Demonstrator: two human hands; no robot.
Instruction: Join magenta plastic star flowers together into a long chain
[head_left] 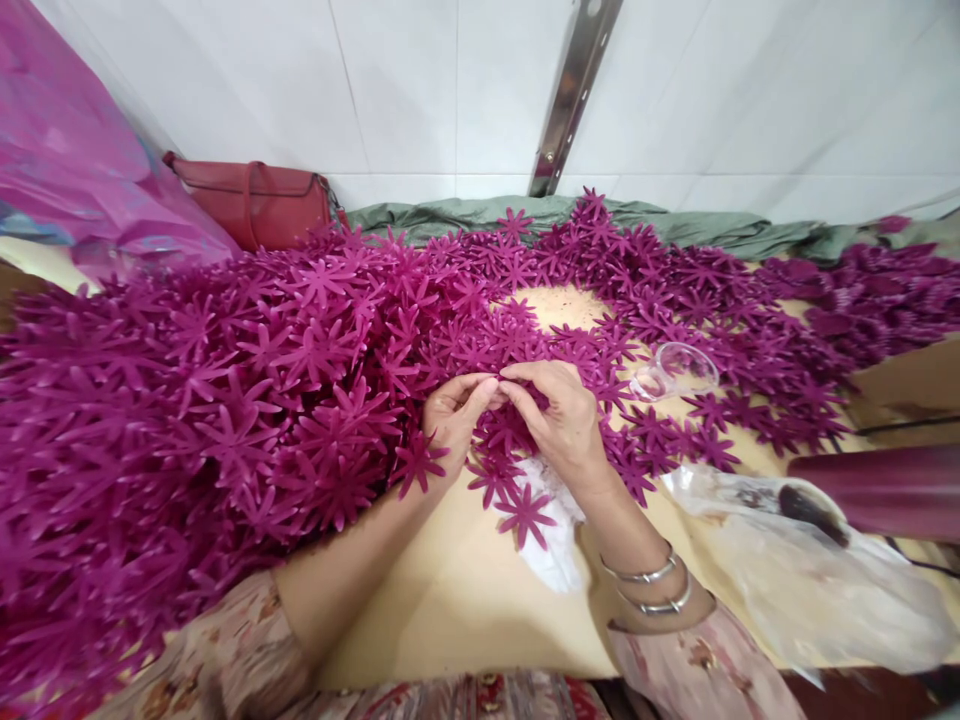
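two bare hands meet at the middle of a pale yellow tabletop (pixel 442 610), and from where i stand i take that meeting point as the centre of the clock. the left hand (pixel 452 425) has its thumb and forefinger pressed together at the tips. the right hand (pixel 568 415) bends its thumb and forefinger to the same spot, tips close to the left ones. whatever may sit in either pinch is too small and hidden for me to tell, so i cannot say if the right fingers are clamped on anything.

purple flower-shaped pieces (pixel 300 380) with narrow petals lie heaped from seven o'clock round to eleven, and more spread past twelve to three. one wrist-side piece (pixel 420 462) rests against the left wrist at eight. a loose piece (pixel 526 513) lies just short of six, overlapping a crumpled white sheet (pixel 553 562). two silver bangles (pixel 660 590) circle the right forearm, above a patterned sleeve (pixel 697 655).

a clear plastic ring-like thing (pixel 670 375) is at three, among scattered pieces. a see-through bag (pixel 832 600) slumps at four, beside a dark red cylinder (pixel 885 490). towards ten stands a red handbag (pixel 259 200), near a magenta sheet (pixel 112 150). green cloth (pixel 450 215) runs along the foot of the white wall (pixel 405 90) at twelve.
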